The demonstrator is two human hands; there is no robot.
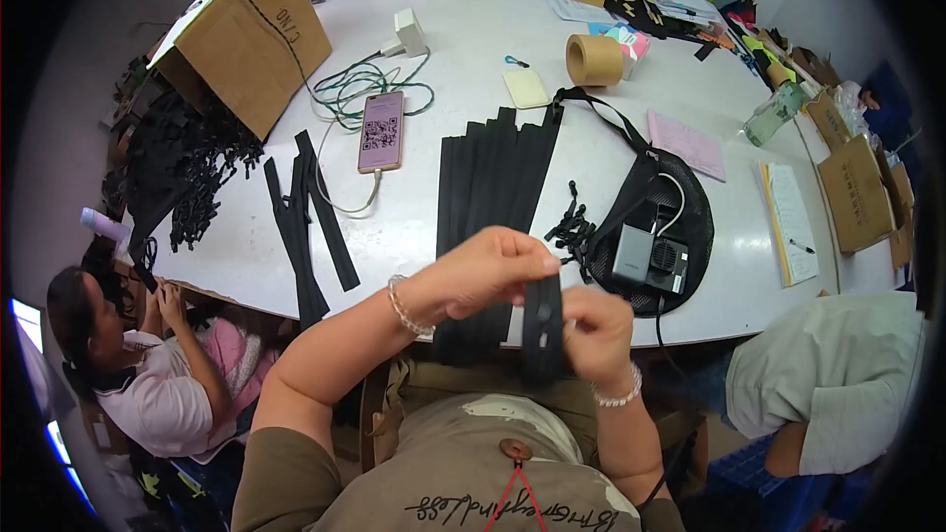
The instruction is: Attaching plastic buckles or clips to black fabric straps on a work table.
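Note:
My left hand (507, 266) pinches the upper end of a black fabric strip (542, 330), which hangs down over the table's near edge. Close beside the strip, my right hand (596, 330) is closed with its fingers curled; what is in them is hidden. Beyond my hands a fan of similar black strips (493, 177) lies on the white table (414, 30), its near ends partly behind my left hand. A small heap of black cord pulls (570, 227) lies to the right of the fan.
Farther right, a black mesh bag (698, 236) holds a grey device with a cable. More strips (296, 227), a charging phone (381, 133) and a cardboard box (246, 39) stand to the left. One person (148, 374) sits at left, another (828, 374) at right.

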